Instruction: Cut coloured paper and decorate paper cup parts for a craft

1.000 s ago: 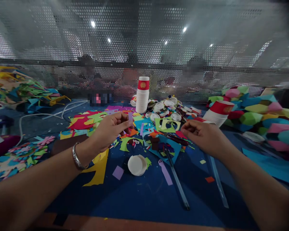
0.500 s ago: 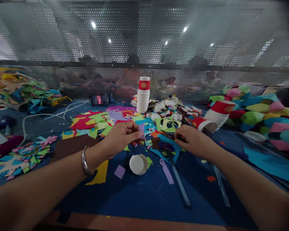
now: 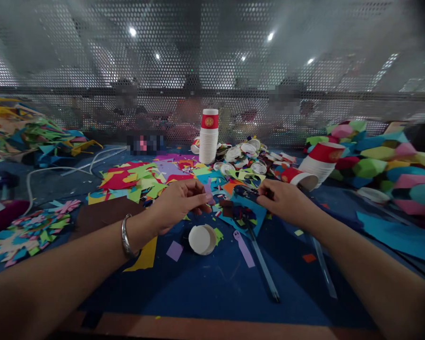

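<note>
My left hand (image 3: 182,200) pinches a small lilac paper piece (image 3: 208,189) between thumb and fingers. My right hand (image 3: 283,198) is closed around scissors (image 3: 246,191), whose dark blades point left toward the paper but stay apart from it. Below and between my hands sits a short white paper cup base (image 3: 202,240). To its right lie a lilac strip with a cut-out end (image 3: 244,249) and a pen (image 3: 264,267). A lilac square (image 3: 174,251) rests on its left.
Behind my hands are a cup stack (image 3: 208,137), a heap of cut cup pieces (image 3: 248,153) and colored paper scraps (image 3: 131,179). More cups (image 3: 320,163) lean at right, beside folded paper shapes (image 3: 378,165). A cable (image 3: 30,184) and paper flowers (image 3: 35,231) lie left.
My right hand has turned the scissors slightly, and their blades now look closer together. The lilac paper stays pinched in my left hand. The whole view has shifted a little.
</note>
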`<state>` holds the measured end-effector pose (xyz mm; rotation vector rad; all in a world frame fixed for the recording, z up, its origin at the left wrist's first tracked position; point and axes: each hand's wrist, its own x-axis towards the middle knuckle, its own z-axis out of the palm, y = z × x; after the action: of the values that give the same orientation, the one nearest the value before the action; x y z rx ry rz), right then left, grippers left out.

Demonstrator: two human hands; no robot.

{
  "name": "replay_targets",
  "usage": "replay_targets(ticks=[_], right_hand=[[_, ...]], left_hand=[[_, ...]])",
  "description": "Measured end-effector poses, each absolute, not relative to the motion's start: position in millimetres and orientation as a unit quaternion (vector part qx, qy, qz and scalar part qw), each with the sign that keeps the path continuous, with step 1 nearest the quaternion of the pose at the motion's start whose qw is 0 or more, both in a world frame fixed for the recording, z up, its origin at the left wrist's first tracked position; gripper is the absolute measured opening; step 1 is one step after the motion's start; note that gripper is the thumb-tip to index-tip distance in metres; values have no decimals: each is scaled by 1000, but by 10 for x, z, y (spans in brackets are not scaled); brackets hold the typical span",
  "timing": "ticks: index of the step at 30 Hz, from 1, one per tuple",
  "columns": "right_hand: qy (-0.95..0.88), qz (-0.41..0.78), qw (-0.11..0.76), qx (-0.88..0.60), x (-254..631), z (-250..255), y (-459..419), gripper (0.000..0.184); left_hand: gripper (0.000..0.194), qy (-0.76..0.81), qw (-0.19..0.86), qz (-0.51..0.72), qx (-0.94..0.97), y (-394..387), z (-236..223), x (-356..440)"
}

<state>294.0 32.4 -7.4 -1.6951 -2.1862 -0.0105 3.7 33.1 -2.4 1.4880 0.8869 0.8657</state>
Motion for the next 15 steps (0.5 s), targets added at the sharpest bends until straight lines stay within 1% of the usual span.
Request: replay_targets(ticks=[6, 11, 15], right_hand=[[-751, 19, 225, -621, 2867, -22, 246, 17], [-749, 53, 230, -619, 2875, -56, 241, 29], [-744, 82, 232, -621, 2879, -26, 242, 32]], left_hand=[[17, 370, 595, 369, 611, 339, -57, 49], [18, 369, 594, 372, 610, 349, -51, 36], [17, 359, 602, 368, 612, 352, -46, 35]])
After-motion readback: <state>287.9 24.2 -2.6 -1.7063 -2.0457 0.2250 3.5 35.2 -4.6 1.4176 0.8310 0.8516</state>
